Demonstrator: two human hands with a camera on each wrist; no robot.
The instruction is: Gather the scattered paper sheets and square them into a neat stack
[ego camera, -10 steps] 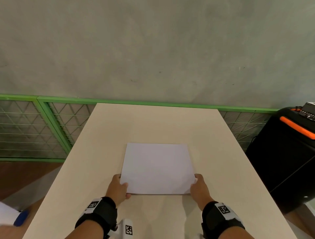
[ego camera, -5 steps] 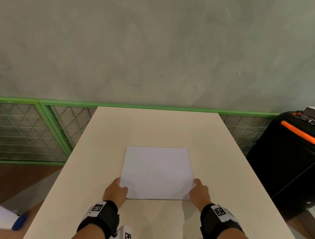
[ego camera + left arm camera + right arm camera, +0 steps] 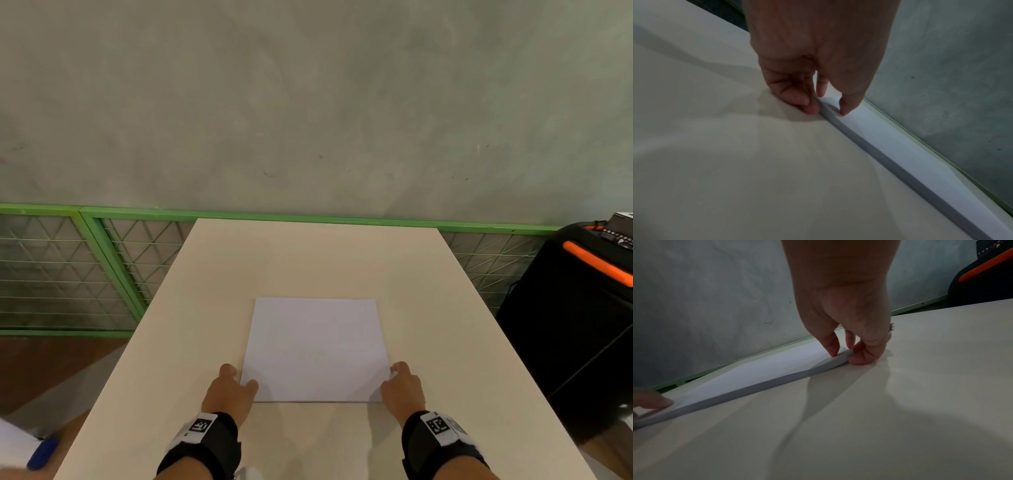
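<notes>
A squared stack of white paper (image 3: 315, 349) lies flat on the beige table (image 3: 308, 253), near the front middle. My left hand (image 3: 245, 378) pinches its near left corner. In the left wrist view the left hand (image 3: 828, 110) has its thumb on the top sheet and curled fingers (image 3: 805, 104) against the stack's side edge (image 3: 879, 155). My right hand (image 3: 394, 373) holds the near right corner the same way. The right wrist view shows the right hand (image 3: 842, 355) with its thumb on top of the paper stack (image 3: 764, 369) and fingers (image 3: 863, 358) tucked at the edge.
A green-framed wire fence (image 3: 85, 274) runs behind and left of the table, under a grey wall. A black case with an orange strip (image 3: 582, 308) stands off the table's right side. A blue object (image 3: 42, 452) lies low at the left.
Both hands keep their hold on the stack's near corners, with the fingers shifted slightly along the side edges. The stack stays where it was.
</notes>
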